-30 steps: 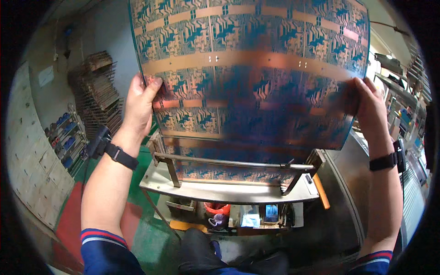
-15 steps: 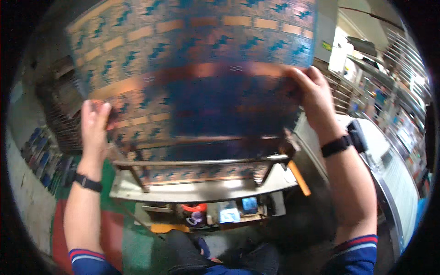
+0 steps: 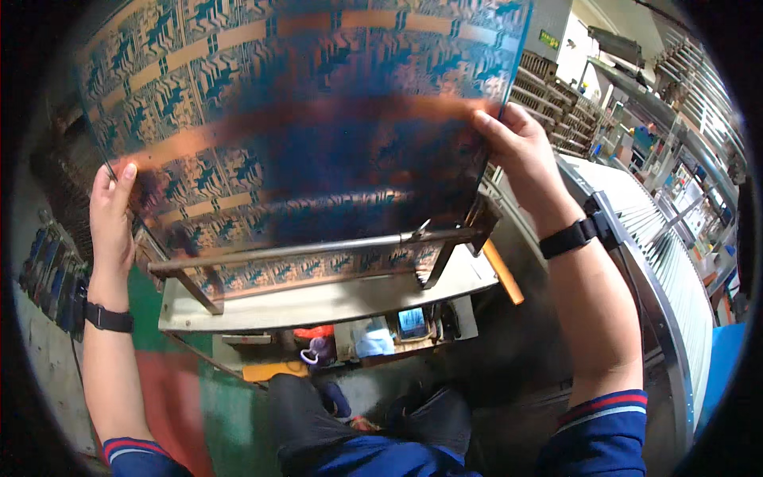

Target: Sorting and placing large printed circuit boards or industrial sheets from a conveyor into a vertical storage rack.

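Note:
Between my hands stands a large copper-and-blue circuit board panel [image 3: 318, 143], tilted upright, its top cut off by the view's edge. My left hand [image 3: 114, 211] grips its left edge, thumb on the near face. At the right edge my right hand [image 3: 524, 151] pinches it the same way, fingers behind the panel. Below, a metal bar [image 3: 318, 248] of a rack crosses in front of the panel's lower part. Behind that bar, patterned panel surface shows down to the white bench top [image 3: 270, 298]; whether it is the same panel I cannot tell.
On a shelf under the bench lie a purple cup-like thing [image 3: 316, 350], a light blue cloth [image 3: 373, 342] and a small blue-screened device [image 3: 412, 322]. A yellow strip [image 3: 503, 272] juts out at the bench's right. Further right stands a long slotted rack [image 3: 664, 230].
The panel and both my hands have shifted left in the view, and the left side has dipped slightly relative to the right. Both hands keep hold of it.

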`<state>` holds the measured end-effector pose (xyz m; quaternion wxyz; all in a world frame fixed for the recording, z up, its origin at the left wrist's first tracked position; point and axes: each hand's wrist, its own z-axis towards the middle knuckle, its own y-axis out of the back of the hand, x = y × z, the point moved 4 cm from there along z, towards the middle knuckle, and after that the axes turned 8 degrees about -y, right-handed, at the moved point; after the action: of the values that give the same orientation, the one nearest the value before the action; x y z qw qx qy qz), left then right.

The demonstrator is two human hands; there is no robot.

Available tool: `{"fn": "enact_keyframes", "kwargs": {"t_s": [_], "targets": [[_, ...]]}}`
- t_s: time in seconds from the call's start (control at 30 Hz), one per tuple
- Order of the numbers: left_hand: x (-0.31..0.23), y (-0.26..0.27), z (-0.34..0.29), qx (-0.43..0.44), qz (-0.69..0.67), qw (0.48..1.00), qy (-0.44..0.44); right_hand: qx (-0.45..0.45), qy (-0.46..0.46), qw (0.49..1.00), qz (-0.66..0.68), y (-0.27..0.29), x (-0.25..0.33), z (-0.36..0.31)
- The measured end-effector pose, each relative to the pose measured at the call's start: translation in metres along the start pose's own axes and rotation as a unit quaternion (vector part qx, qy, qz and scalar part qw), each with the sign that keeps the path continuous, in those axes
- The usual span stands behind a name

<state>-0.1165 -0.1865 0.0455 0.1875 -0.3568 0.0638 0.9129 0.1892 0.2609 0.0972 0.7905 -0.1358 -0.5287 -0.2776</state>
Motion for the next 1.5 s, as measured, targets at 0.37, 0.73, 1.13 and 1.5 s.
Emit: {"fn": "enact_keyframes", "kwargs": {"t_s": [0.37,0.73,1.13,1.5], "targets": [[-0.012,0.002,0.012,-0.017,0.093,0.995,0.000,-0.088,-0.050,0.983,-0.151,0.015,-0.017,-0.006],[-0.030,0.013,0.016,-0.001,0.144,0.988,0.063,-0.055,-0.013,0.974,-0.219,0.023,0.003,-0.010],[-0.004,0.026,-0.010,0.090,0.320,0.937,0.103,-0.058,-0.046,0.964,-0.254,0.027,-0.016,-0.016],[0.009,0.040,-0.028,0.097,0.268,0.956,0.062,-0.001,-0.107,0.949,-0.297,0.030,-0.034,-0.022]]}}
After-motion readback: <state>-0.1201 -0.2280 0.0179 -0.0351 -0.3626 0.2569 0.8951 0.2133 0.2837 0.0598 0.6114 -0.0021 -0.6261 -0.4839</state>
